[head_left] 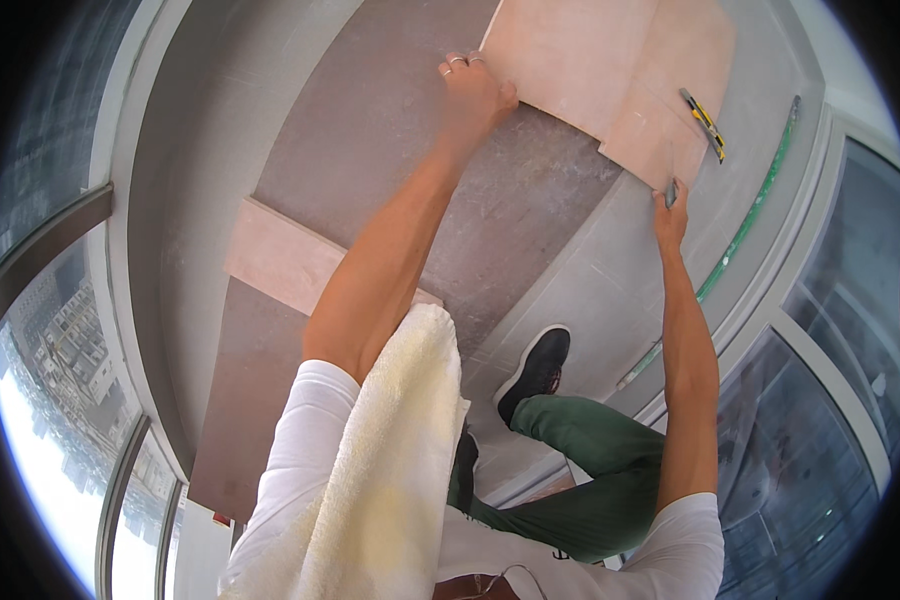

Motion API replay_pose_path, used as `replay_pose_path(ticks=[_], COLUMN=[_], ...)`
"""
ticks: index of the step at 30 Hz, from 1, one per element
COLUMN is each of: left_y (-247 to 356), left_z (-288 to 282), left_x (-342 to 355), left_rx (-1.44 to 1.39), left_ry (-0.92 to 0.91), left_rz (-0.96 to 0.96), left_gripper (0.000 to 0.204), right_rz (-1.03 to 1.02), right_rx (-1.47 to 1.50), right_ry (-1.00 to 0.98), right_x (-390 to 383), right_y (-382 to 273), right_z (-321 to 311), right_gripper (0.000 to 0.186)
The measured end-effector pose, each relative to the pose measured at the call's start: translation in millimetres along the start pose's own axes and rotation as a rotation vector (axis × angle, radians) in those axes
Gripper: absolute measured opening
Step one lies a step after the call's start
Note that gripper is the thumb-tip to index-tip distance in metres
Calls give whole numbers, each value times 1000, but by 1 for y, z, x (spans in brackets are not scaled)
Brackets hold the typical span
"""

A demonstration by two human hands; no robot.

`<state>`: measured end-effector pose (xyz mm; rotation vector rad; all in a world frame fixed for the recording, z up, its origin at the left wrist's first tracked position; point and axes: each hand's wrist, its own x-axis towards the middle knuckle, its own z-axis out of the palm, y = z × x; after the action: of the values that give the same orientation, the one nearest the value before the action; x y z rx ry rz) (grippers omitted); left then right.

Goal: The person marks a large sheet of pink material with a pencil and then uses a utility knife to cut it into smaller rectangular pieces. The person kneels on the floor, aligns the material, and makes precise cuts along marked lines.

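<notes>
Windows in a grey frame (62,250) curve along the left. Next comes a narrow pale-pink, wood-like strip (288,257) lying across broad mauve-brown sheets (540,205) on the grey floor (555,295); a cream, fluffy towel (395,440) hangs down nearer to me. Farther off, my left hand (480,95), ringed and with fingers curled, touches the near-left corner of a large flat pale-pink board (575,65); I cannot tell whether it grips or merely presses. That board lies at the far side, partly over the mauve-brown, and a matching pink piece (665,125) adjoins it on the right, its near edge stepped closer to me. At that piece's near tip, my right hand (673,207) pinches a small grey tool (670,192), mostly hidden. Just beyond, a yellow-and-black utility knife (705,127) rests by the right edge; farther right runs a long green rod (750,220). I judge the boards thin, stiff and fairly light, apt to slide or chip at corners: best held flat-palmed, inward from the edge.
</notes>
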<state>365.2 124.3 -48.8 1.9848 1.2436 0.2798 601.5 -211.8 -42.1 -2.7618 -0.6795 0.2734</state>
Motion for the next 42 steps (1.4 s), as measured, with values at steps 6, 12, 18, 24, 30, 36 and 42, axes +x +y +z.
replay_pose_path(ticks=[6, 12, 18, 24, 30, 36, 42], left_y=[67, 136, 205, 168, 75, -100, -226], left_z=[55, 123, 208, 183, -9, -144, -164], left_x=[-4, -22, -25, -64, -186, -206, -199], left_rx=[-233, -431, -575, -625, -728, 119, 435], left_ry=[-28, -353, -655, -1031, -525, 294, 567], left_rz=[-37, -155, 2, 178, 280, -87, -386], left_gripper=[56, 71, 73, 55, 42, 41, 46], right_rz=[264, 292, 355, 279, -285, -427, -598], right_rx=[380, 495, 245, -189, 719, 682, 171], right_ry=[-55, 120, 198, 259, 527, -510, -859], right_x=[93, 84, 34, 23, 128, 132, 66], right_y=[54, 58, 121, 44, -155, -278, -438], right_z=[-16, -2, 16, -13, -110, -215, -152], right_gripper=[49, 45, 54, 50, 39, 78, 97])
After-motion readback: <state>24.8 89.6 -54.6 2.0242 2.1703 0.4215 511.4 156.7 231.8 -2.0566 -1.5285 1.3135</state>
